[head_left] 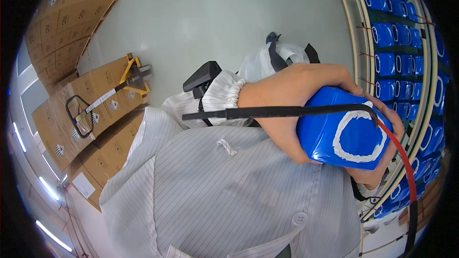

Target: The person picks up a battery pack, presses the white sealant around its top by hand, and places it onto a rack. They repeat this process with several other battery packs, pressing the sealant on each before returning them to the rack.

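Observation:
A blue film-wrapped battery pack (320, 114) is held up in front of my right side, slightly tilted. A rough white ring of paste (338, 138) marks its facing end. My left hand (299, 86) grips it from the left, thumb along the lower edge and fingers over the top. Around its right side curls my right hand (381, 169), partly hidden behind the pack. From the ringed end a black cable (267, 112) stretches left across my left wrist. A red cable (404, 155) hangs down to the right, its lower part sleeved in black.
To my right stands a tube-framed rack (356, 33) holding rows of similar blue packs (384, 62). On the left are stacked cardboard cartons (71, 14) and a pallet truck with a yellow base (138, 74) beside more cartons (98, 86). Grey floor (205, 14) lies ahead.

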Motion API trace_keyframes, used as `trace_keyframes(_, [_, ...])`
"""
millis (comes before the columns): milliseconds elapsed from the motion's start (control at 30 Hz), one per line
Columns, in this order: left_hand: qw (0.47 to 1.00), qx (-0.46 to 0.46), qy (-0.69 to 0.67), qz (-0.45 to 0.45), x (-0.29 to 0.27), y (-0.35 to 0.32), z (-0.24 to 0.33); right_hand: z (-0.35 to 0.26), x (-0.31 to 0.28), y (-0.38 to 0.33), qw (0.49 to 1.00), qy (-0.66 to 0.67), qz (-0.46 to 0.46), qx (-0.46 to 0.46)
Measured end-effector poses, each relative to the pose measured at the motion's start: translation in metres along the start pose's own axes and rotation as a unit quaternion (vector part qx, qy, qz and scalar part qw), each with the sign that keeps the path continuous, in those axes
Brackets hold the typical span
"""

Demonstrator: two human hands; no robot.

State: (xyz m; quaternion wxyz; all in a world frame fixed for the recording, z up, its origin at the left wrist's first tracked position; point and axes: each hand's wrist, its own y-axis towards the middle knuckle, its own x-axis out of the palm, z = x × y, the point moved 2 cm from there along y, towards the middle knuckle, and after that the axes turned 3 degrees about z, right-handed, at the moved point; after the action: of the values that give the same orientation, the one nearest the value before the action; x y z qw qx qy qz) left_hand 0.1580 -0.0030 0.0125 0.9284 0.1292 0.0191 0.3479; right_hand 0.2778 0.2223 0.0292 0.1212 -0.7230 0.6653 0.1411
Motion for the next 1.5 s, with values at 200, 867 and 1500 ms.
trace_keyframes(200, [0.999,0.043,-0.011,-0.03,-0.004,-0.002,-0.006,0.016,0.018,0.005,0.985,0.142,0.098,-0.022])
trace_keyframes(867, [0.92,0.007,-0.392,0.021,0.021,-0.005,-0.012,0.097,0.018,0.024,0.927,0.336,-0.124,0.115])
trace_keyframes(1500, [0.929,-0.162,-0.332,-0.015,0.0,-0.014,0.003,0.082,-0.003,0.029,0.925,0.277,-0.186,0.181])
